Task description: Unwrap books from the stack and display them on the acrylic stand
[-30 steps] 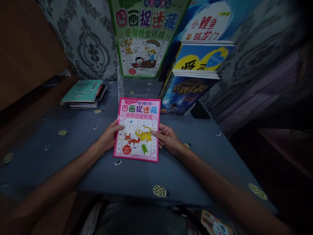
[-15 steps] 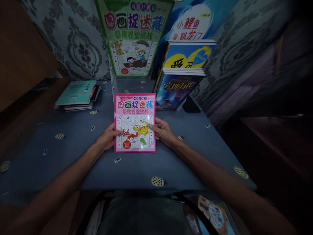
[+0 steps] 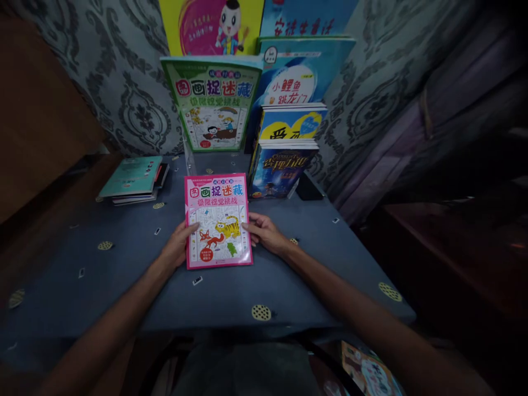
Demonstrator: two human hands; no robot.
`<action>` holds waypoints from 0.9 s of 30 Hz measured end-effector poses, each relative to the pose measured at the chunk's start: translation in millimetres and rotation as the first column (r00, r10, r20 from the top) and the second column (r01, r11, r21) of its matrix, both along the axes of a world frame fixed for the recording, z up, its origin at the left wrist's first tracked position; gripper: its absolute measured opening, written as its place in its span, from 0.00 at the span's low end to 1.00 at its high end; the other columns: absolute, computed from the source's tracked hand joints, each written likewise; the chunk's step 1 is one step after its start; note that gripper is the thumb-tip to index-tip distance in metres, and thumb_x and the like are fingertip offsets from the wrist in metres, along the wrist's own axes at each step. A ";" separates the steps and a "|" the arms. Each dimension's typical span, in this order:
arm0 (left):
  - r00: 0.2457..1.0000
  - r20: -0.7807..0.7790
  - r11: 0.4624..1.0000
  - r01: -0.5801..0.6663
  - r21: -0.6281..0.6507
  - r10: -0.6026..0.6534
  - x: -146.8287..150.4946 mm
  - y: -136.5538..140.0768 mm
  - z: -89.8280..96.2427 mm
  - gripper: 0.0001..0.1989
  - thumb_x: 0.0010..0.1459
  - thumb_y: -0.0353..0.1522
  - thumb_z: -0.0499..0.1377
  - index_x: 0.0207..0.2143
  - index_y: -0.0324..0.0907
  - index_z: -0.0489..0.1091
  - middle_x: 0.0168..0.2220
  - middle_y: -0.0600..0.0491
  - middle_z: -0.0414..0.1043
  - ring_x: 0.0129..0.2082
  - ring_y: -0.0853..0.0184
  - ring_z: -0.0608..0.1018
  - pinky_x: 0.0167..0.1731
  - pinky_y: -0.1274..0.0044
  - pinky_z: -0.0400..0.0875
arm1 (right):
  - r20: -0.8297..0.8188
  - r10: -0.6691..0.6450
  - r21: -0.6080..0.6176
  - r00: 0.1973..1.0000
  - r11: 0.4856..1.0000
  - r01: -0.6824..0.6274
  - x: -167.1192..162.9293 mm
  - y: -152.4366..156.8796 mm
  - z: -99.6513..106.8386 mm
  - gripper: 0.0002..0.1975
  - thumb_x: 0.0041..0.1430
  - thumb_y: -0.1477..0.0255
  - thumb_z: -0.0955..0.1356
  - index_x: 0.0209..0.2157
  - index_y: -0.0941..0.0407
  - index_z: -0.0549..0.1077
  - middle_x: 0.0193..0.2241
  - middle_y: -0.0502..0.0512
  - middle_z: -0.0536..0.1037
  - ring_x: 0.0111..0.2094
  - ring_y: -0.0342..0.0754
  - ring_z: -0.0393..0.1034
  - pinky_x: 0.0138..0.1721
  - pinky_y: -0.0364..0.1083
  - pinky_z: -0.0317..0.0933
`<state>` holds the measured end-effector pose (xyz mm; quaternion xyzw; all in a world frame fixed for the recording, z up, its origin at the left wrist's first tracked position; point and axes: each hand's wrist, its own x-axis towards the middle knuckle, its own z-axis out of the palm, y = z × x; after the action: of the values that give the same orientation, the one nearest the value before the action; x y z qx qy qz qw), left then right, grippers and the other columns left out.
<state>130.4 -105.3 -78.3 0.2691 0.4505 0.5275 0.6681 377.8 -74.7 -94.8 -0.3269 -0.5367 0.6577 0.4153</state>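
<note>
Between my hands is a pink picture book [image 3: 218, 234] with a fox and a yellow tiger on its cover, its front facing me. My left hand [image 3: 179, 242] grips its left edge, thumb on the cover and the other fingers behind. On the opposite edge, my right hand [image 3: 266, 234] holds it the same way. Behind it a green picture book [image 3: 214, 104] of matching design leans upright in a clear stand. To its right, a dark blue book [image 3: 282, 170] stands in front of a blue-and-yellow book [image 3: 291, 122].
A stack of books with a turquoise cover [image 3: 134, 176] lies on the left of the blue tablecloth [image 3: 136, 286]. Taller books, one yellow [image 3: 202, 27] and one light blue [image 3: 305, 66], stand at the back. A dark flat object [image 3: 310, 188] lies beside the rack. Another book [image 3: 369, 368] is below the table edge.
The view has tilted up and turned slightly, so more of the back row of books shows. The pink picture book stays in both hands, sitting slightly lower and further left in view.
</note>
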 end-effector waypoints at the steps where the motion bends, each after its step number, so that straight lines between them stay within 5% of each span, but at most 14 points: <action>1: 0.999 -0.008 0.999 -0.048 -0.019 0.048 1.3 1.0 1.6 0.20 0.49 0.32 0.70 0.46 0.38 0.74 0.40 0.44 0.84 0.40 0.52 0.85 0.47 0.60 0.80 | -0.001 -0.006 0.011 1.000 1.000 0.006 -1.9 -1.6 1.3 0.25 0.48 0.53 0.77 0.40 0.57 0.77 0.15 0.40 0.68 0.13 0.35 0.50 0.14 0.37 0.53; 6: 0.978 -0.067 0.978 -0.191 0.086 0.197 2.8 4.9 12.9 0.18 0.52 0.36 0.70 0.44 0.40 0.74 0.39 0.47 0.84 0.44 0.55 0.84 0.48 0.66 0.80 | 0.021 -0.042 0.122 0.999 0.992 0.039 -10.7 -10.1 14.2 0.24 0.51 0.52 0.75 0.41 0.57 0.77 0.18 0.42 0.70 0.15 0.36 0.54 0.16 0.38 0.53; 13: 0.988 -0.135 0.959 -0.030 0.282 0.071 -7.9 0.2 40.4 0.28 0.43 0.34 0.75 0.47 0.43 0.73 0.45 0.49 0.83 0.49 0.55 0.82 0.49 0.69 0.77 | 0.081 -0.042 0.255 0.996 0.967 0.020 -10.8 -11.7 41.5 0.25 0.56 0.51 0.72 0.45 0.56 0.78 0.26 0.48 0.76 0.17 0.36 0.56 0.16 0.38 0.54; 17: 0.990 -0.133 0.925 0.000 0.380 0.055 -9.9 2.5 50.6 0.25 0.43 0.31 0.74 0.46 0.44 0.75 0.45 0.50 0.82 0.48 0.58 0.81 0.50 0.70 0.74 | 0.142 -0.083 0.387 0.986 0.922 0.022 -4.5 -10.0 53.6 0.23 0.62 0.53 0.69 0.47 0.57 0.79 0.30 0.51 0.78 0.16 0.37 0.59 0.17 0.40 0.56; 20: 0.983 -0.129 0.880 -0.056 0.471 0.132 -13.0 8.7 44.1 0.17 0.42 0.32 0.73 0.37 0.45 0.76 0.39 0.53 0.82 0.44 0.61 0.81 0.50 0.70 0.72 | 0.227 -0.163 0.602 0.960 0.799 -0.006 0.6 -12.9 50.5 0.19 0.69 0.60 0.65 0.51 0.55 0.79 0.38 0.55 0.82 0.20 0.41 0.69 0.21 0.42 0.65; 23: 0.953 -0.232 0.799 -0.016 0.602 0.194 -22.0 13.4 31.4 0.14 0.41 0.38 0.73 0.27 0.44 0.73 0.39 0.51 0.81 0.51 0.55 0.79 0.55 0.66 0.68 | 0.279 -0.288 0.837 0.916 0.540 -0.085 4.4 -19.6 36.7 0.17 0.72 0.68 0.62 0.55 0.52 0.76 0.50 0.58 0.82 0.40 0.48 0.81 0.40 0.46 0.76; 25: 0.923 -0.323 0.724 0.077 0.685 0.208 -29.7 13.5 24.9 0.17 0.38 0.41 0.74 0.25 0.45 0.72 0.43 0.48 0.80 0.56 0.51 0.76 0.59 0.63 0.64 | 0.293 -0.364 0.911 0.884 0.388 -0.142 5.3 -24.8 26.2 0.17 0.72 0.73 0.62 0.57 0.52 0.75 0.56 0.59 0.78 0.53 0.49 0.77 0.51 0.49 0.74; 27: 0.904 -0.373 0.671 0.146 0.727 0.208 -35.6 11.4 22.1 0.20 0.35 0.44 0.75 0.27 0.47 0.73 0.46 0.47 0.79 0.58 0.48 0.74 0.62 0.60 0.62 | 0.309 -0.415 0.932 0.856 0.314 -0.184 5.1 -29.4 18.0 0.18 0.72 0.75 0.62 0.58 0.52 0.74 0.59 0.61 0.76 0.56 0.48 0.75 0.54 0.48 0.72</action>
<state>94.8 -93.9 -56.3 0.6169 0.3366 0.6039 0.3761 382.9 -104.1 -76.8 -0.2200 -0.8769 0.0781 0.4202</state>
